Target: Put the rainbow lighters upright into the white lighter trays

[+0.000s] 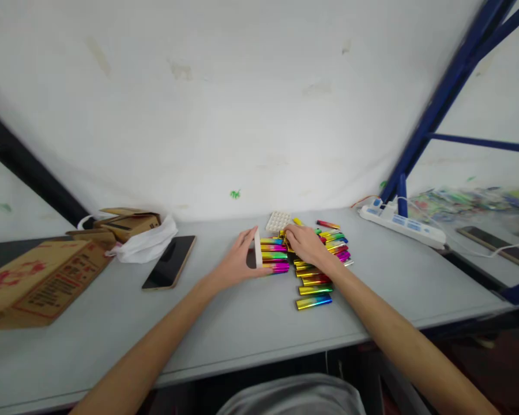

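My left hand [241,256] grips a white tray [258,249], tipped on its side, between thumb and fingers. A row of shiny, rainbow-metallic, lighter-like tubes [274,255] sticks out of its right face. At the right end of this row, my right hand [305,243] is closed with its fingertips on a gold tube [286,235], partly hidden by the fingers. Under and beside my right wrist lies a loose pile of similar tubes [337,245]. More tubes [315,291] lie side by side nearer to me.
Behind my hands lies a white tray with a grid of holes [278,221], near a red tube [327,224]. On the left are a phone [169,262], a white bag [147,242] and cardboard boxes [47,276]. A power strip [402,223] lies by the blue frame [432,109] on the right.
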A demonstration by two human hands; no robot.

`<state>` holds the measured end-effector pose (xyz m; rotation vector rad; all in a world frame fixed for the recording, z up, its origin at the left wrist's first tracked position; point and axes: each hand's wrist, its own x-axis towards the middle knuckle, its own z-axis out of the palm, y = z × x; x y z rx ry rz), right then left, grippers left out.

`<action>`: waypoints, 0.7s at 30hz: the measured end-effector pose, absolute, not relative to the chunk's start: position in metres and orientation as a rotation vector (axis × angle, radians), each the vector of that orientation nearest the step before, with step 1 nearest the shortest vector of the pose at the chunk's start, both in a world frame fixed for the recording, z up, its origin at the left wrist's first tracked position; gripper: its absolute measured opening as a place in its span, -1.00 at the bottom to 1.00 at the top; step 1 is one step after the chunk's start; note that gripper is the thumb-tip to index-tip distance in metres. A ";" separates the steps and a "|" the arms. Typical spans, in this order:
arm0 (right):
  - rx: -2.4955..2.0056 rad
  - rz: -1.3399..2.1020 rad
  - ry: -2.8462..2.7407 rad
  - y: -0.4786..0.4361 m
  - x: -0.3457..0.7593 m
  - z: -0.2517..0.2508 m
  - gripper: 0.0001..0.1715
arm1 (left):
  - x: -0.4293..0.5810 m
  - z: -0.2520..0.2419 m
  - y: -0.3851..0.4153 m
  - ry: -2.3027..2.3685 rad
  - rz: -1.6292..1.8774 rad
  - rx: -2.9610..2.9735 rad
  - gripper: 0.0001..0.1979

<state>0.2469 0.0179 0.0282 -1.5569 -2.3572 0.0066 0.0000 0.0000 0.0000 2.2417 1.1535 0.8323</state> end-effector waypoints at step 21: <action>-1.460 -0.150 -2.495 0.004 0.222 0.020 -0.56 | -0.002 0.005 -0.002 1.065 0.933 2.179 0.24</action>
